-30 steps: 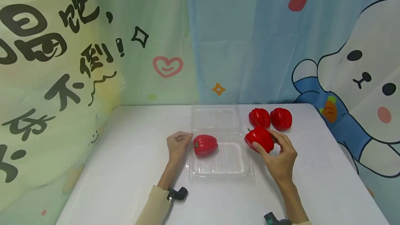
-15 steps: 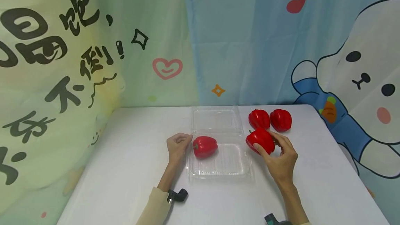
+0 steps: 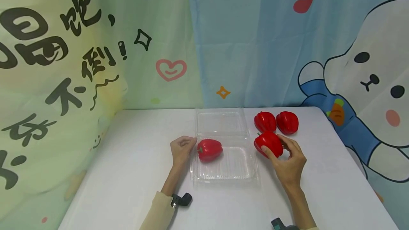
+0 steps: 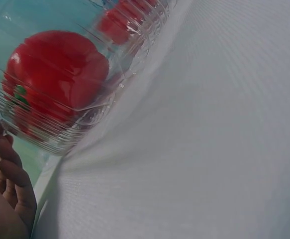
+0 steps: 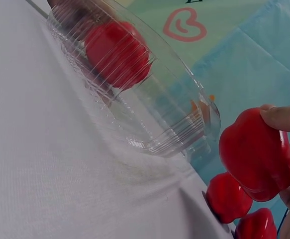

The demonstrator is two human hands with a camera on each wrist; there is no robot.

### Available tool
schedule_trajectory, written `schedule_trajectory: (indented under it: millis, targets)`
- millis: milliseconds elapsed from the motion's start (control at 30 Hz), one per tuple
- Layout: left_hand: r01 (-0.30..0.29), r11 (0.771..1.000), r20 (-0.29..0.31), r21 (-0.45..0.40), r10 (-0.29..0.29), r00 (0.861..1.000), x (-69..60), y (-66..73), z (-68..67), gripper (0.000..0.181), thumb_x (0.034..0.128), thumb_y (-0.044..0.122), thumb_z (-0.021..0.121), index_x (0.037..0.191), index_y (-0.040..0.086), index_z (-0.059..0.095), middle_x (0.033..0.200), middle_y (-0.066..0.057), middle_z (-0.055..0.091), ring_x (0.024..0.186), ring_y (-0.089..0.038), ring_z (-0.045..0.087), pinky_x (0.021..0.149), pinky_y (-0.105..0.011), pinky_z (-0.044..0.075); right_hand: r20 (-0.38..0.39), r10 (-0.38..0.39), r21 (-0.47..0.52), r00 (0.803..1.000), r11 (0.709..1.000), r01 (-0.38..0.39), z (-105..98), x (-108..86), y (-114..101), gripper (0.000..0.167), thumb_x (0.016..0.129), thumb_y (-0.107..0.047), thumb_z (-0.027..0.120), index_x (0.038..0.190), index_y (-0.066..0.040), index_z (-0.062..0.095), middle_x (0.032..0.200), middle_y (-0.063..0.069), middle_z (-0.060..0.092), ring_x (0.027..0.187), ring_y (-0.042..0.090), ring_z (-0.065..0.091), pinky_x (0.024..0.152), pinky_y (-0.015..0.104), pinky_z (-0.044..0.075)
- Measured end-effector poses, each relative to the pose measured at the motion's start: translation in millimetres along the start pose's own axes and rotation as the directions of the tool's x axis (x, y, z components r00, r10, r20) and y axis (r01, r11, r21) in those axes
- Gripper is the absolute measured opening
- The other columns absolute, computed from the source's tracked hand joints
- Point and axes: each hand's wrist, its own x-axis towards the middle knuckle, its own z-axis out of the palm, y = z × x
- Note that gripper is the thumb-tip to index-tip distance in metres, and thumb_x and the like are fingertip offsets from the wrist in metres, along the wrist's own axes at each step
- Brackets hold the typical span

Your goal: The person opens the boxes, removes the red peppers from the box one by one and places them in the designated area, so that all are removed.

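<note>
The left hand (image 3: 182,151) pinches the left rim of a clear plastic box (image 3: 236,162); in the left wrist view its fingertips (image 4: 3,137) meet the rim. One red bell pepper (image 3: 209,150) lies in the box's left part, its green stem facing left. Just right of the box, the right hand (image 3: 289,164) grips another red pepper (image 3: 269,144) between thumb and fingers. The right wrist view shows this pepper (image 5: 256,154) raised off the table, beside the box's end wall.
Two more red peppers (image 3: 265,121) (image 3: 287,122) sit side by side at the table's back right. The box's open lid (image 3: 220,122) lies flat behind the tray part. A printed curtain (image 3: 153,91) hangs behind the white table (image 3: 143,159).
The right hand and its pepper have shifted slightly to the right, away from the box. The left hand holds the same place at the rim.
</note>
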Motion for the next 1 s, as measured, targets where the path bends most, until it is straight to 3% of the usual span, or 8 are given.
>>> schedule_trajectory:
  millis: [167, 633, 1000]
  targets:
    - [0.007, 1.000, 0.015, 0.004, -0.007, 1.000, -0.1, -0.2, -0.8, 0.020, 0.0917, 0.019, 0.086, 0.092, 0.001, 0.079, 0.086, -0.018, 0.081, 0.067, -0.011, 0.066, 0.062, -0.018, 0.051, -0.006, 0.010, -0.013, 1.000, 1.000, -0.010, 1, -0.1, 4, 0.072, 0.077, -0.012, 0.098, 0.144, -0.020, 0.072, 0.138, 0.009, 0.074, 0.112, 0.000, 0.065, 0.101, 0.007, 0.048]
    - [0.032, 0.998, -0.056, 0.048, -0.030, 0.998, -0.6, 4.4, 6.3, 0.014, 0.0935, 0.005, 0.081, 0.092, -0.008, 0.076, 0.085, -0.029, 0.078, 0.061, -0.008, 0.060, 0.058, -0.015, 0.044, -0.013, 0.041, -0.046, 0.999, 0.998, -0.042, 1, 0.1, 9, 0.070, 0.079, -0.014, 0.098, 0.143, -0.019, 0.072, 0.138, 0.008, 0.074, 0.111, -0.002, 0.063, 0.100, 0.007, 0.048]
    - [-0.001, 1.000, -0.019, 0.003, 0.001, 1.000, -1.5, 0.9, 0.8, 0.018, 0.0914, 0.015, 0.086, 0.090, -0.001, 0.078, 0.085, -0.023, 0.079, 0.064, -0.009, 0.064, 0.059, -0.017, 0.048, -0.022, 0.080, -0.074, 0.997, 0.994, -0.081, -1, 1.6, 14, 0.069, 0.080, -0.017, 0.097, 0.144, -0.020, 0.072, 0.138, 0.009, 0.075, 0.111, -0.006, 0.061, 0.101, 0.007, 0.046]
